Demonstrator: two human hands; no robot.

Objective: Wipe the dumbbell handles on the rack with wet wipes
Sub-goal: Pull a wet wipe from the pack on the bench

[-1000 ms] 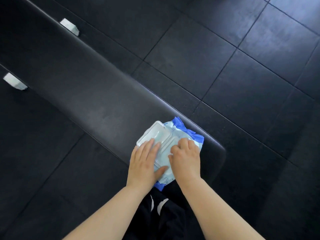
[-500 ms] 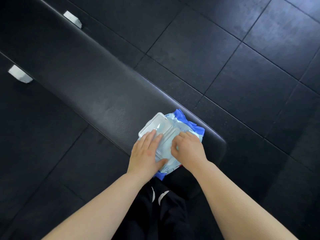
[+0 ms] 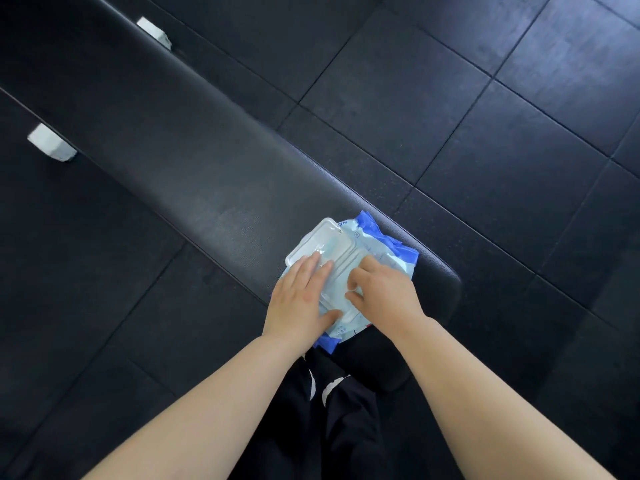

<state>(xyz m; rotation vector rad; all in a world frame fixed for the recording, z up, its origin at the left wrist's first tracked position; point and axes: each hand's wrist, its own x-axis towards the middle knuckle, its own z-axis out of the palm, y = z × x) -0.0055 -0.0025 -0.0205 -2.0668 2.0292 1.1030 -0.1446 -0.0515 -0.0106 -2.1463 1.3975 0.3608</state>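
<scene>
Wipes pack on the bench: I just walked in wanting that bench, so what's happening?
A person stands at the black padded bench, where a blue-and-white soft pack of wet wipes lies. The left hand presses flat on its white plastic lid; the right hand pinches the lid's edge. No wipe is out yet.

One wet-wipe pack (image 3: 378, 252), one padded black surface (image 3: 207, 168), two white bench feet (image 3: 52, 143) (image 3: 154, 31), two hands: left hand (image 3: 298, 299), right hand (image 3: 384, 292).
</scene>
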